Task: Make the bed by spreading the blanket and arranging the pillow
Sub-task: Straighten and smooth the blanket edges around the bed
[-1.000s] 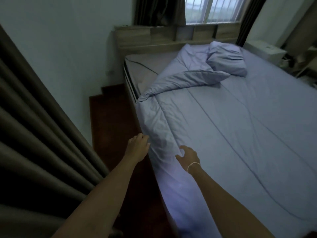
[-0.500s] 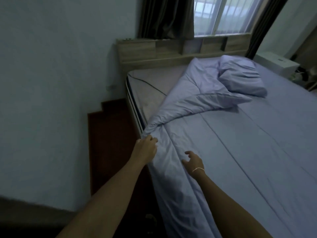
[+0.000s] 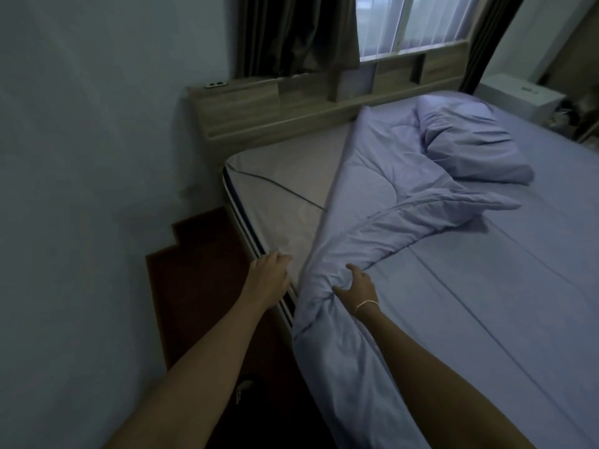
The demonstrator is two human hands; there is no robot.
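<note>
While the right hand [image 3: 358, 286] clutched the bunched lilac blanket [image 3: 382, 202], the left hand's [image 3: 270, 270] grip looked loosely open; tugging risked dragging the lilac pillow [image 3: 466, 140] askew.

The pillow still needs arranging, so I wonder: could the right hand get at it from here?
Probably not without stepping closer. The pillow lies up by the headboard, well beyond the right hand, which grips the bunched blanket near the bed's side edge. Nothing blocks it.

Lavender blanket [image 3: 421, 286] & pillow [image 3: 466, 140] – plain; grey mattress [image 3: 291, 176], dk brown floor [image 3: 201, 270].
</note>
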